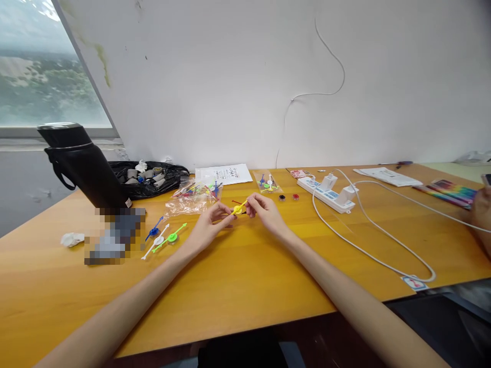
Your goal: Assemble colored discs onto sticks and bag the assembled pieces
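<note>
A yellow arrow spinner (238, 209) with a round hub is held up between my two hands over the table. My left hand (213, 221) pinches its lower left end, and my right hand (264, 210) pinches the upper right end. On the table left of my hands lie a blue arrow spinner (154, 231), a white arrow spinner (158, 239) and a green arrow spinner (172, 237). Behind my hands, a red arrow piece (238, 202) is partly hidden. A black round base (282, 197) and a red round base (295, 197) sit to the right.
Clear plastic bags with coloured spinner parts (207, 190) lie behind my left hand. A black bottle (82, 166) stands at left before a black bag (153, 179) of scraps. A power strip (327, 195) with white cables lies right. Another person's hand (482, 209) shows at the right edge.
</note>
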Demonstrator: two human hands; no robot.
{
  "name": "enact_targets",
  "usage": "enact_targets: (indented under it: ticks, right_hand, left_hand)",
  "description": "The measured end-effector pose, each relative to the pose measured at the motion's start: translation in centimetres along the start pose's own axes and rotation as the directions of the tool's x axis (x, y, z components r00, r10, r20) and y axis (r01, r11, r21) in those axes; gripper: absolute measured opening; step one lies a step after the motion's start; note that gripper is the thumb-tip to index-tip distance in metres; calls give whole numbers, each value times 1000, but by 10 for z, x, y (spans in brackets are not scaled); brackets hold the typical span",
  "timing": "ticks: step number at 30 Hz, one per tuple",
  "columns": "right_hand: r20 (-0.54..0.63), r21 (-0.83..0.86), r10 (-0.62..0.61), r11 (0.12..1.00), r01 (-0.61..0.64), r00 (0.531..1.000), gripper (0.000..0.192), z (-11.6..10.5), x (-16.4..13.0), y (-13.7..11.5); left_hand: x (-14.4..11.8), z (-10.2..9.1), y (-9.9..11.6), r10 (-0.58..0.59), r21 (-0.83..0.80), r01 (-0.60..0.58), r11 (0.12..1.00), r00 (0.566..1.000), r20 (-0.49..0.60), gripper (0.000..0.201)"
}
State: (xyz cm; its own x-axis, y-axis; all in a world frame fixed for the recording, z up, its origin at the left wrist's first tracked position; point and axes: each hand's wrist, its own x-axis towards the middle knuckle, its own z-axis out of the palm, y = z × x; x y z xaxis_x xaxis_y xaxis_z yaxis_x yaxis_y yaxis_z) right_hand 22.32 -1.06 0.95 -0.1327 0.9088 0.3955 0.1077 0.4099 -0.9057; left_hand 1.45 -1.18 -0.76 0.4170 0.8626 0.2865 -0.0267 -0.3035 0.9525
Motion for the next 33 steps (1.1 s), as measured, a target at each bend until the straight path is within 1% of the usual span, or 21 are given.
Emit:
enact_targets:
  ticks: [2,4,5,7,12,16,19,22,25,29,31,33]
  right_hand:
    - [-18,-10,9,1000,-10,1000,38,-2,1,0]
    - [-27,-27,13,1000,-14,1000,39,-4,2,1]
    - [-28,-37,13,999,-14,1000,39,-4,2,1]
    - [-24,-58,10,998,-12,1000,39,-4,1,0]
    - [53,-70,4,998,0,999,36,0,-4,-3]
    - [146,-57,15,998,-6,989,36,7,-8,-4]
    - [180,-56,26,998,-16,983,36,11,-10,-6]
    - [190,-59,27,998,-16,981,38,12,-11,-7]
    - [184,-64,32,998,-21,982,38,10,-9,-5]
    - [167,-66,49,997,-39,985,38,6,-6,3]
    - [162,-76,51,996,-39,985,38,5,-5,6]
    - [162,-90,61,995,-47,985,38,4,-6,7]
  left_hand:
    - [-3,0,1,41,174,-42,984,999,8,27]
    - [-5,0,3,88,346,-87,934,996,12,26]
    - [-5,0,5,105,406,-101,908,994,13,26]
    - [-6,0,8,126,473,-114,874,992,6,26]
    - [-8,1,17,139,550,-130,825,990,26,24]
    - [-11,3,22,161,685,-160,710,985,63,19]
    - [-12,4,23,183,751,-179,636,980,79,16]
    - [-13,3,21,181,769,-191,610,978,99,16]
    - [-12,1,21,176,765,-185,616,980,95,16]
    - [-7,-11,26,174,766,-149,626,984,49,19]
    - [-4,-23,32,185,775,-126,619,983,12,21]
    - [-3,-40,41,147,799,-78,596,989,-13,24]
